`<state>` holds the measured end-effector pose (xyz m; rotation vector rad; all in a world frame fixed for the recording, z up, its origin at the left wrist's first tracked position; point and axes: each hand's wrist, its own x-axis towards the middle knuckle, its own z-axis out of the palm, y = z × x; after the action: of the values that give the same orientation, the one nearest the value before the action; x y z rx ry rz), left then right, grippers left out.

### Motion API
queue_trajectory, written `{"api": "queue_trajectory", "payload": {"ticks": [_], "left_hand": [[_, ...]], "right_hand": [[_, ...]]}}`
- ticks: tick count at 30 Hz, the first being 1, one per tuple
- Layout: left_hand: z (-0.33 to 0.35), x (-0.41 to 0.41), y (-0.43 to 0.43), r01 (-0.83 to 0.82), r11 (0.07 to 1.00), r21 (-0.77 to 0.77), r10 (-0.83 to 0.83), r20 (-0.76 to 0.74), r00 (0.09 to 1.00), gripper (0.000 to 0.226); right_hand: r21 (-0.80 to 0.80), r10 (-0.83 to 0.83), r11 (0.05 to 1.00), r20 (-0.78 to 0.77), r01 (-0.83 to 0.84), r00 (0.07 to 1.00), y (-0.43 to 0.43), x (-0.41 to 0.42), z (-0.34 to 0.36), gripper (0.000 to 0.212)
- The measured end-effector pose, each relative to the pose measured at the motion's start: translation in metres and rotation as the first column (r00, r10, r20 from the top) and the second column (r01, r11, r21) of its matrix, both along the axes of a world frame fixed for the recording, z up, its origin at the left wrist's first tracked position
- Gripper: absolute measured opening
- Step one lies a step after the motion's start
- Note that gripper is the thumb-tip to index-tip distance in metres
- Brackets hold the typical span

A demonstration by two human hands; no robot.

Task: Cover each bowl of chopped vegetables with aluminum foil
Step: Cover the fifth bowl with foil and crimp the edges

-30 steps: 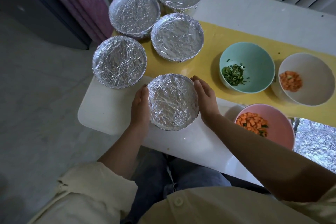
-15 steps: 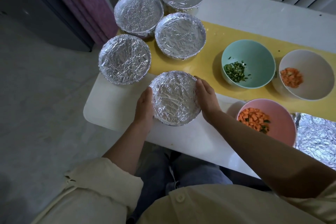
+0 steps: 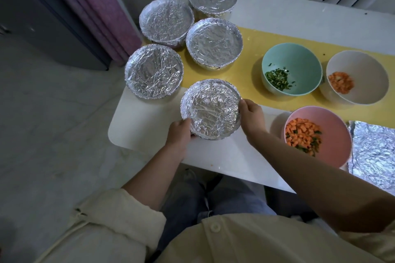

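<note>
Head view: my left hand (image 3: 179, 134) and right hand (image 3: 252, 117) curl round opposite edges of the foil-covered bowl (image 3: 210, 109), gripping it at the near-left part of the white desk (image 3: 145, 126). To its right stand the uncovered teal bowl (image 3: 299, 57), beige bowl (image 3: 367, 66) and pink bowl (image 3: 335, 126), with a foil sheet (image 3: 374, 151) just beside the pink one.

Crinkled shiny foil (image 3: 210, 109); glossy white table (image 3: 224, 156); matt bowls (image 3: 297, 57)

White table (image 3: 277, 13), yellow runner (image 3: 252, 53), foil-covered bowls (image 3: 213, 42), three open bowls (image 3: 299, 57), foil sheet (image 3: 374, 151)
</note>
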<state>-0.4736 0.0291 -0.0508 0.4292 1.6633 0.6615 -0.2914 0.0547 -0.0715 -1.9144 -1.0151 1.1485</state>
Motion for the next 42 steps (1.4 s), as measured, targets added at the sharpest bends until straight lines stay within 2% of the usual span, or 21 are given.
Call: {"api": "queue_trajectory", "payload": {"ticks": [6, 14, 18, 21, 23, 25, 28, 38, 41, 42], "left_hand": [[0.014, 0.008, 0.032, 0.01, 0.999, 0.035, -0.013, 0.089, 0.996, 0.015], [0.012, 0.01, 0.043, -0.025, 0.997, -0.078, 0.035, 0.13, 0.991, 0.017], [0.01, 0.008, 0.041, -0.051, 0.994, -0.101, 0.07, 0.189, 0.98, 0.038], [0.012, 0.013, 0.038, -0.093, 0.971, -0.221, 0.128, 0.148, 0.981, 0.055], [0.019, 0.021, 0.034, -0.14, 0.942, -0.304, 0.207, 0.202, 0.957, 0.047], [0.022, 0.03, 0.033, -0.126, 0.948, -0.292, 0.208, 0.269, 0.94, 0.033], [0.019, 0.035, 0.035, -0.173, 0.961, -0.217, 0.227, 0.254, 0.94, 0.033], [0.019, 0.032, 0.032, -0.254, 0.939, -0.234, 0.317, 0.293, 0.902, 0.028], [0.022, 0.03, 0.027, -0.227, 0.945, -0.235, 0.295, 0.317, 0.901, 0.02], [0.023, 0.03, 0.026, -0.207, 0.951, -0.231, 0.276, 0.324, 0.905, 0.016]], "right_hand": [[-0.047, -0.115, 0.993, -0.135, 0.11, 0.984, 0.023, 0.004, 0.007, 0.023], [-0.079, -0.063, 0.995, -0.089, 0.056, 0.994, 0.028, 0.003, 0.003, 0.03], [-0.116, -0.036, 0.993, -0.082, 0.026, 0.996, 0.025, 0.004, 0.004, 0.017], [-0.086, -0.029, 0.996, -0.089, 0.021, 0.996, 0.027, 0.003, 0.006, 0.031], [-0.037, -0.019, 0.999, -0.077, 0.017, 0.997, 0.029, 0.002, 0.007, 0.023], [-0.022, -0.015, 1.0, -0.042, 0.014, 0.999, 0.03, 0.001, 0.006, 0.026], [-0.031, -0.01, 0.999, -0.022, 0.01, 1.0, 0.032, 0.0, 0.001, 0.027], [-0.063, 0.052, 0.997, -0.011, -0.053, 0.999, 0.037, 0.002, 0.003, 0.024], [-0.108, 0.109, 0.987, -0.079, -0.117, 0.991, 0.041, 0.009, 0.004, 0.024], [-0.111, 0.12, 0.985, -0.097, -0.131, 0.988, 0.042, 0.014, 0.002, 0.031]]}}
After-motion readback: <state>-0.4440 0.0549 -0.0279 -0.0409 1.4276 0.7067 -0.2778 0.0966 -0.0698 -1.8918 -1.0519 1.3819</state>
